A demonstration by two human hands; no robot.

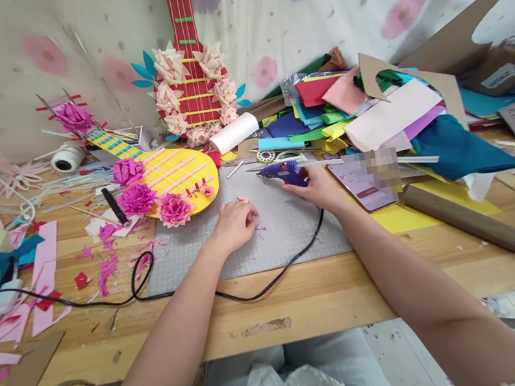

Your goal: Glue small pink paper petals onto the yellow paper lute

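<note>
My right hand [316, 188] is wrapped around a blue hot glue gun [282, 173], its nozzle pointing left over the grey cutting mat [208, 254]. A white glue stick sticks out of its back end. Closed over the mat, my left hand [236, 226] has a small pink paper piece [243, 199] at its fingers; the piece is mostly hidden. Left of that hand lies a yellow paper guitar [195, 177] with pink stripes, small red pieces and several pink paper flowers [175, 208]. Scissors lie behind the glue gun, partly covered.
A black cord [274, 292] loops across the mat and table. At the back leans a red guitar [194, 91] with peach paper flowers. Coloured paper [286, 125] is heaped at right, near a phone [362, 185] and a brown tube [481, 228]. Pink scraps [44, 275] lie left.
</note>
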